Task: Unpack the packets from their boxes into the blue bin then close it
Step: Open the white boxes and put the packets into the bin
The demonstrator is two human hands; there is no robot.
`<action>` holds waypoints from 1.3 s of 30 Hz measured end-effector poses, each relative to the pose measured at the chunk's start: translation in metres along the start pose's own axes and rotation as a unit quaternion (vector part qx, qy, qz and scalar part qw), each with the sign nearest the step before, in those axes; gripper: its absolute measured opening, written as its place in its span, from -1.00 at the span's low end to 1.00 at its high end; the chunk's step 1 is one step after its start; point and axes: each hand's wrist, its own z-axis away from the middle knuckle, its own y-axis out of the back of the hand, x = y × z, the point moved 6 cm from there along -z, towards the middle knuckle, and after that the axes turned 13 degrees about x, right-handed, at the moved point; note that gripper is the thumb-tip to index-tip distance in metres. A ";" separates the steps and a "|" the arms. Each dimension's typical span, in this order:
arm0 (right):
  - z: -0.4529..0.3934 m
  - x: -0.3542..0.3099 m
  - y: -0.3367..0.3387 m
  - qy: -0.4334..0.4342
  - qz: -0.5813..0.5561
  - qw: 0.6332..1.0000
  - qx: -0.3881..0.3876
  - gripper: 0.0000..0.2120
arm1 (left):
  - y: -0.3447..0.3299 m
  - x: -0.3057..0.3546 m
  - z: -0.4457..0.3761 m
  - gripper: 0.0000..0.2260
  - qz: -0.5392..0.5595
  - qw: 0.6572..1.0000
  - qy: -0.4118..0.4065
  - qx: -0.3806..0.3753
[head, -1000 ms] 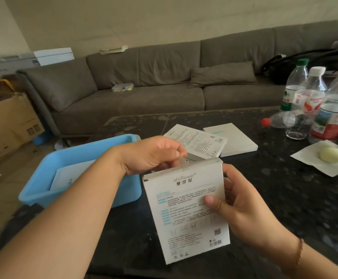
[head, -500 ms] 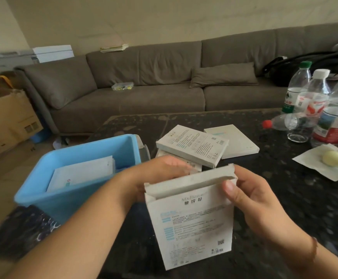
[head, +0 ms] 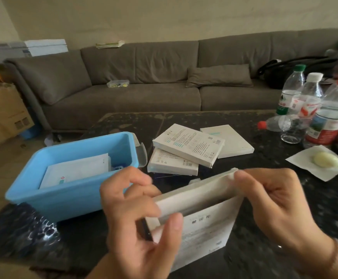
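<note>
I hold a flat white box (head: pixel 202 226) upright in front of me, its top flap lifted open. My left hand (head: pixel 136 218) grips its left edge, thumb on the front face. My right hand (head: pixel 274 206) pinches the flap's right corner. The blue bin (head: pixel 69 198) stands open on the table's left part, with white packets (head: pixel 77 170) lying inside. Three more white boxes (head: pixel 188 146) lie stacked and overlapping behind the held box.
The dark speckled table (head: pixel 284 248) carries several water bottles (head: pixel 329 113) at the right and a pale round item on a white napkin (head: pixel 305 164). A grey sofa (head: pixel 144 81) runs behind. A cardboard carton (head: pixel 3 115) stands on the floor at left.
The box's top flap went from shut to lifted open. My left hand moved from the flap down to the box's left edge, and my right hand moved up to the flap.
</note>
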 end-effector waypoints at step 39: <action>0.075 0.003 -0.020 0.115 0.165 0.979 0.025 -0.81 | -0.009 -0.086 0.041 -0.72 -0.230 0.902 0.294 -0.216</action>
